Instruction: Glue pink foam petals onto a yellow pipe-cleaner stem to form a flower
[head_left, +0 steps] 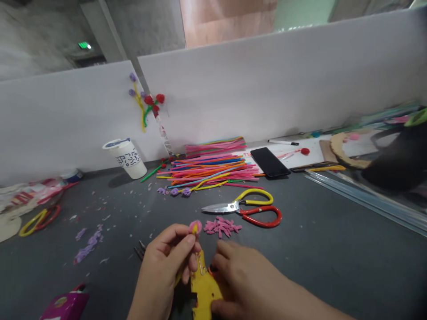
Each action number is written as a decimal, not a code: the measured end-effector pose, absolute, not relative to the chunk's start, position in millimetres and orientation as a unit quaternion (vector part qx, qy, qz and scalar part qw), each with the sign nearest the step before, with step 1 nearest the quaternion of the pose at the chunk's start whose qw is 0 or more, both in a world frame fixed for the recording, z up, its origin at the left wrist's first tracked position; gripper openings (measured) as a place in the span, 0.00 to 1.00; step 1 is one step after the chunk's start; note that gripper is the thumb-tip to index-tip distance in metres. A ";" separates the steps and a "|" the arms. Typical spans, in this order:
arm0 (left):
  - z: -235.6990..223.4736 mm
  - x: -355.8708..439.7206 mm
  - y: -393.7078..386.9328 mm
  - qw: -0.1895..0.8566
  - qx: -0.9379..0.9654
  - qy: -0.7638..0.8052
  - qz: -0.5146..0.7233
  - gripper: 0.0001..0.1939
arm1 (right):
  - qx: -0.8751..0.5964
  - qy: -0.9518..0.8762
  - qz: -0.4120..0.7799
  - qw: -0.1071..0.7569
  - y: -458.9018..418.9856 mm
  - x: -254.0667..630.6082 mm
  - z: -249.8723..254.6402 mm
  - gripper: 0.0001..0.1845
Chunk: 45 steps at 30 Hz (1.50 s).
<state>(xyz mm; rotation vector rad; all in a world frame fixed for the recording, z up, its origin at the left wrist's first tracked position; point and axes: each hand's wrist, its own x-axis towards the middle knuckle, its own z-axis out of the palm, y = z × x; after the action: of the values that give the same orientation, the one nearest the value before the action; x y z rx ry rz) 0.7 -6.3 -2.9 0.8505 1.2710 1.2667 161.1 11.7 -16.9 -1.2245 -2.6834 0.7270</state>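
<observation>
My left hand [167,262] is closed in a pinch on a small pink bud with a yellow stem [195,227], held just above the dark table. My right hand [243,280] is wrapped round a yellow glue gun [204,289] at the bottom of the view, its nozzle pointing up toward the bud. A little heap of pink cut pieces [222,226] lies just beyond the hands. Scissors with one yellow and one red handle [247,208] lie behind the heap.
A pile of coloured pipe cleaners [213,166] lies at the back by the white divider [267,89], with a black phone [269,162], a white cup [126,158], purple scraps [87,244], a second pair of scissors [38,220] and clear rods [367,195].
</observation>
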 end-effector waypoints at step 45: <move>8.0 -19.1 -4.7 0.213 0.551 0.634 0.499 0.07 | -0.350 -0.722 0.473 0.364 7.2 185.4 -2.2 0.18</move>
<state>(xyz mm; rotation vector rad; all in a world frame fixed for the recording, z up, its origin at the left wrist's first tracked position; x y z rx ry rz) -19.1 -4.7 8.0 1.5291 1.7600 1.3867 185.4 7.2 -2.2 -0.9015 -1.8571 1.2174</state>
